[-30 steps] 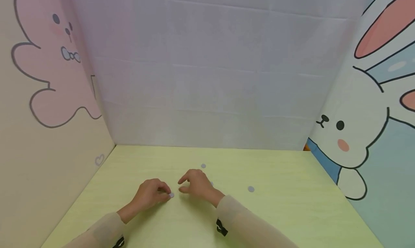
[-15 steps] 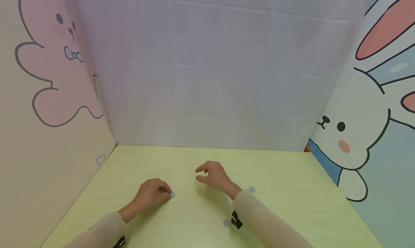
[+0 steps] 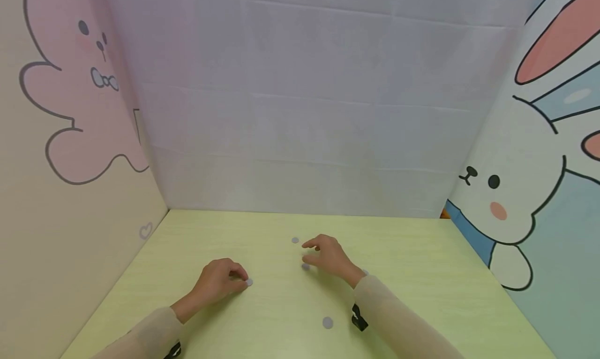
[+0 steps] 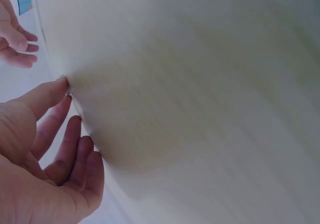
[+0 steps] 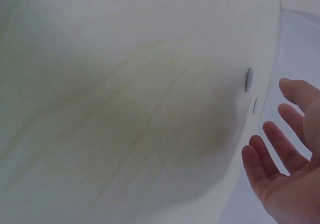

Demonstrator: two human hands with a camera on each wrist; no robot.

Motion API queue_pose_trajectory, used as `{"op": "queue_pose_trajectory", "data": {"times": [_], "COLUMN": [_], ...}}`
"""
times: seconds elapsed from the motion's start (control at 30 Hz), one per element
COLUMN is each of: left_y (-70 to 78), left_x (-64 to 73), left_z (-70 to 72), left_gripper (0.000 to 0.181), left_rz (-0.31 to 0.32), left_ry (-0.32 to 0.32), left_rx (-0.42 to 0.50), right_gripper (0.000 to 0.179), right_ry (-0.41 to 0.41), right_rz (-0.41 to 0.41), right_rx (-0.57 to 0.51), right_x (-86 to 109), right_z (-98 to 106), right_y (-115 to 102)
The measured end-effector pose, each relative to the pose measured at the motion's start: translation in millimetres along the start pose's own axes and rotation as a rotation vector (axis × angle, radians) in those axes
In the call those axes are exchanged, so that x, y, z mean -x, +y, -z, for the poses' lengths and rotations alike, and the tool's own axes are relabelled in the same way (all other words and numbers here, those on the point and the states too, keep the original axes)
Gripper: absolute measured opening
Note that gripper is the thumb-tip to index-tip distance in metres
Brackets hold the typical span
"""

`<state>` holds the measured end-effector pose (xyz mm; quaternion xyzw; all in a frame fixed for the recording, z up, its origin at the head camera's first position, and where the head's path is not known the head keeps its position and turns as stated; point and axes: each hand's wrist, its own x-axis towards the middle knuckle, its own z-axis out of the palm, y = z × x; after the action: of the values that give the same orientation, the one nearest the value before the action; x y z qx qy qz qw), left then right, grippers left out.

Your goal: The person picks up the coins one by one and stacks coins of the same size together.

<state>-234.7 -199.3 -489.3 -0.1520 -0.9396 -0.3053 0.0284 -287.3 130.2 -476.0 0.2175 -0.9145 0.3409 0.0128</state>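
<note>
Nearest, a disc (image 3: 327, 323) lay flat on the table (image 3: 272, 330). The left hand (image 3: 216, 282) kept a pinching grip, thumb and forefinger on a second disc (image 3: 250, 282) at the surface. A third disc (image 3: 366, 272) showed partly behind the right wrist. The right hand (image 3: 330, 257) hung with grip spread, a fourth disc (image 3: 305, 267) just below its thumb. Farther, a fifth disc (image 3: 295, 240) lay near its fingertips.

You face a pale, creased sheet (image 3: 300, 98) behind the yellow-green desk (image 3: 445, 296). On your left, the wall (image 3: 28, 255) carries a pink animal (image 3: 94, 124) with a bow tie (image 3: 105, 81) and, lower down, a heart (image 3: 146, 230). On your right is a drawn white rabbit (image 3: 525, 171); an orange bit (image 3: 445, 214) shows by the desk's far right corner.
</note>
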Motion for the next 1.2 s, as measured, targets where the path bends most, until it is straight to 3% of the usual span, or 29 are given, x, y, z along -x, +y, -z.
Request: {"op": "queue_pose_trajectory", "data": {"times": [0.6,1.2], "left_y": [0.3,2.6], "left_x": [0.1,0.5], "left_z": [-1.5,0.2], "left_gripper": [0.014,0.014], "left_rz": [0.007,0.005], "left_ry": [-0.002,0.003], "left_rx": [0.004,0.013], "right_gripper": [0.026,0.010], "right_ry": [-0.060,-0.023], "right_rz": [0.017,0.033], "right_rx": [0.040,0.021], "right_x": [11.4,17.5], "right_z": [-5.9,-8.2], "right_y": [16.6,12.5]}}
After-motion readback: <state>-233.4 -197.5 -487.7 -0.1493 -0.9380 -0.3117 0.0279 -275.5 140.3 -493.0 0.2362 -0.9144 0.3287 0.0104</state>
